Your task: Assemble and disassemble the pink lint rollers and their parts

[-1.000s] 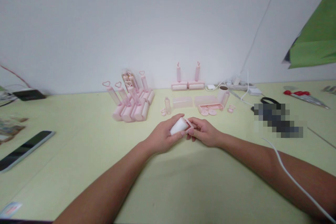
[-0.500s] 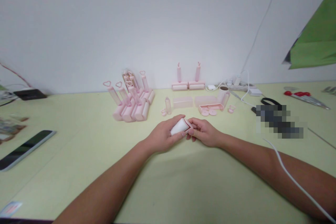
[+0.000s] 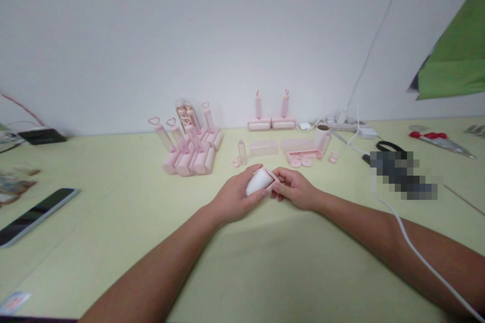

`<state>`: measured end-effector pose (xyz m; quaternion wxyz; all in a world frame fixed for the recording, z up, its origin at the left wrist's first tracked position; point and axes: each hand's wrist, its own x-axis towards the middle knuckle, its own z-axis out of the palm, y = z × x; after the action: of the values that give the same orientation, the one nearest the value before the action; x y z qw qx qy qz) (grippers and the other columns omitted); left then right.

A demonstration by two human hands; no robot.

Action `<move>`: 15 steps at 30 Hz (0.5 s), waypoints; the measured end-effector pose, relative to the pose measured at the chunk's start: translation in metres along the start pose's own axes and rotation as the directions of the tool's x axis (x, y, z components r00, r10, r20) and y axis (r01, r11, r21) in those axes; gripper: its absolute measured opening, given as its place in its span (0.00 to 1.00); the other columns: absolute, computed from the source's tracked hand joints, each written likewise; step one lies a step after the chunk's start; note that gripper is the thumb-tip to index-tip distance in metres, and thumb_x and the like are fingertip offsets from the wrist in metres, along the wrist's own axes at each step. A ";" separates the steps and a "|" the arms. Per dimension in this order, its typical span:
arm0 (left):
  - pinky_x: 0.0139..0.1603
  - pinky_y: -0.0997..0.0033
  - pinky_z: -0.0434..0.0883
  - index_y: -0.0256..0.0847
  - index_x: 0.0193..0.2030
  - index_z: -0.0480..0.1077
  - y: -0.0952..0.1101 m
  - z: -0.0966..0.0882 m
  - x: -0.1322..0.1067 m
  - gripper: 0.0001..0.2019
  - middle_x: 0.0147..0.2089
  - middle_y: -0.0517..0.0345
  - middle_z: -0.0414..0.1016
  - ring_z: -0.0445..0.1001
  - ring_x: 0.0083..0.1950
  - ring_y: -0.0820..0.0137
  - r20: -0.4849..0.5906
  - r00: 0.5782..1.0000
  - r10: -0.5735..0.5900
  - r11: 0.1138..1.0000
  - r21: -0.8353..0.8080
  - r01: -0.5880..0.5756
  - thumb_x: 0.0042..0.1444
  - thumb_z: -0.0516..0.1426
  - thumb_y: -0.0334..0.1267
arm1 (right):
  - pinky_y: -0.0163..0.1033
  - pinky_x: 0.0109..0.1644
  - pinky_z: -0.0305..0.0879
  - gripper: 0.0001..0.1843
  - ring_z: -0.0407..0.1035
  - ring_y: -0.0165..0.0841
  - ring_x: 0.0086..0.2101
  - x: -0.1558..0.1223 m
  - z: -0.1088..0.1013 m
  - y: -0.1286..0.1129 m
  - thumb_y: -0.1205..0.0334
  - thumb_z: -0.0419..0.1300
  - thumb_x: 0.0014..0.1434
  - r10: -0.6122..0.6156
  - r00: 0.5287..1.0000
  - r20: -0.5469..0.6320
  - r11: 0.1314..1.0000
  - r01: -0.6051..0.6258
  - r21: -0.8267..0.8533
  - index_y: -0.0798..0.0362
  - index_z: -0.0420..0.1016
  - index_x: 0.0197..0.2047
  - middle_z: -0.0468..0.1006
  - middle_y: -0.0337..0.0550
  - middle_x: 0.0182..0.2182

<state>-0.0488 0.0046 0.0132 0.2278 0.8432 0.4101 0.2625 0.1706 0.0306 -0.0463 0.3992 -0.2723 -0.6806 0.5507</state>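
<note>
Since earlier frame, has turned white roll [image 3: 259, 181] and pink casing [image 3: 276, 177] slightly, over table [image 3: 242, 267]; grips roll in left hand [image 3: 235, 194], pinches casing end in right hand [image 3: 297, 190]. Probably fitting both; calls for alignment.

"What's on your feed, left side?"

"I have my left arm [image 3: 157, 260] slanting up from the bottom left of the frame, its wrist [image 3: 212, 213] nearly straight and the left hand [image 3: 235, 196] near the centre, curled in a grip, thumb [image 3: 257, 197] pointing right."

"And the other side?"

"My right arm [image 3: 382, 224] reaches in from the lower right edge; the right hand [image 3: 297, 189], fingers [image 3: 287, 175] bent, sits just beside the left."
</note>
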 end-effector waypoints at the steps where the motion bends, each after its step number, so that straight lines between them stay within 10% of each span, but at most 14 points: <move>1: 0.56 0.62 0.67 0.41 0.65 0.59 0.000 0.000 0.000 0.29 0.58 0.49 0.73 0.73 0.53 0.59 -0.006 1.000 -0.007 1.000 0.000 0.007 0.61 0.55 0.52 | 0.33 0.28 0.67 0.20 0.70 0.29 0.26 0.000 -0.001 0.001 0.46 0.63 0.61 0.003 1.000 -0.020 1.000 -0.003 0.001 0.55 0.70 0.44 0.76 0.40 0.28; 15: 0.48 0.66 0.68 0.40 0.60 0.67 -0.006 0.003 0.002 0.24 0.52 0.53 0.76 0.74 0.47 0.63 0.017 0.997 -0.070 0.993 -0.097 0.072 0.60 0.56 0.48 | 0.34 0.26 0.67 0.21 0.69 0.29 0.22 0.005 -0.009 0.008 0.42 0.62 0.60 0.018 0.991 -0.136 1.000 -0.017 0.012 0.54 0.69 0.37 0.76 0.39 0.24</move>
<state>-0.0489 0.0094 0.0077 0.2805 0.8178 0.4250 0.2681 0.1752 0.0416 -0.0524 0.4414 -0.3130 -0.6465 0.5378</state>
